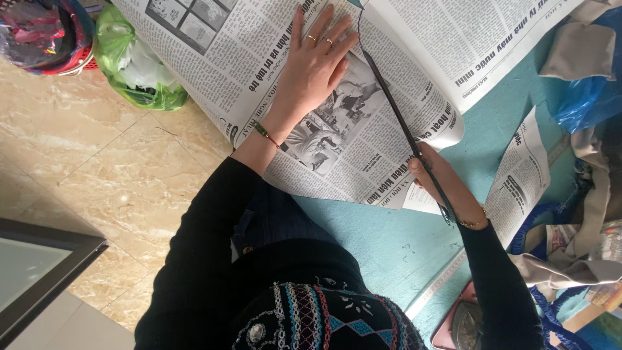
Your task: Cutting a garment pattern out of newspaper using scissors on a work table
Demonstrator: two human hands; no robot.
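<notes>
So the setup is a teal mat (pixel 389 240) spread over a glossy beige marble-look tile floor (pixel 97 175), with a dark-framed glass panel (pixel 39 266) in the lower corner and a green plastic bag (pixel 133 61) next to a red basket (pixel 45 32) up top. Big sheet of newspaper (pixel 324 129) lies on the mat, thin and a bit curled at the edge.

Left hand (pixel 314 68) is pressed flat on the newspaper, fingers spread apart, 2 rings on it, gripping nothing. Right hand (pixel 440 178) has its grip closed around a long thin dark stick (pixel 402 126), which runs diagonally up from the hand across the paper, right along the folded edge, just beside the left fingertips.

Off to the side: a smaller newspaper scrap (pixel 518 181), beige cloth (pixel 576 45), crinkly blue plastic (pixel 586 97), and a pale ruler (pixel 440 282) on the mat.
</notes>
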